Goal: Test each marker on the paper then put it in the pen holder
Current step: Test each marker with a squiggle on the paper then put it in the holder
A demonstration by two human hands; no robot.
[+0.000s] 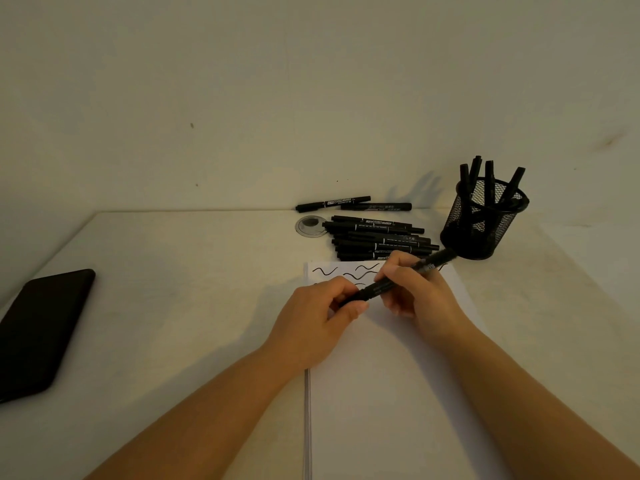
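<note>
Between the fingers (pixel 349 308) lies a marker (pixel 398 278) of smooth black plastic with a slight sheen. Under them the paper (pixel 381 393) is matt white. Beyond the fingers, the pen holder (pixel 481 223) is black wire mesh, apparently metal. The bench (pixel 190 289) looks smooth, pale and matt. Far left of the fingers, a phone (pixel 41 327) is glossy black.
</note>
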